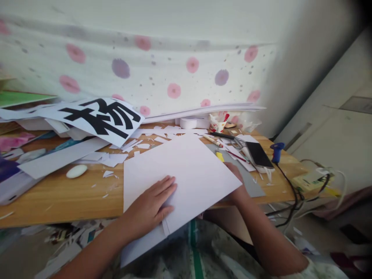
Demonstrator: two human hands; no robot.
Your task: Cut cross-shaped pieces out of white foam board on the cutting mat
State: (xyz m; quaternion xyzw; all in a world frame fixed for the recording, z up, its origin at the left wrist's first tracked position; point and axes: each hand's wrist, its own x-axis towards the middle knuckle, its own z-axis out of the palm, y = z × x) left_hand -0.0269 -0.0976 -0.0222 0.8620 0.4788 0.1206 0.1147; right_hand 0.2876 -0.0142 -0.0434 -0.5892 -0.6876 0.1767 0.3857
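Note:
A large white sheet (186,166) lies at an angle over the front edge of the wooden table, with more white paper under its lower left side. My left hand (154,201) rests on the sheet, palm down, its fingers stretched out and lying flat. At the sheet's right corner is my right hand (236,186), partly under the paper; most of its fingers are hidden. A yellow object (219,156) shows just beyond the right hand, beside the sheet's edge, on a grey mat (252,186).
Paper scraps (114,159) litter the wooden table (87,201). A sheet with a black character (101,116) and a white oval object (76,171) are on the left. Right are a phone (259,154), pens, a cup (217,123), a blue glue gun (277,152) and cables.

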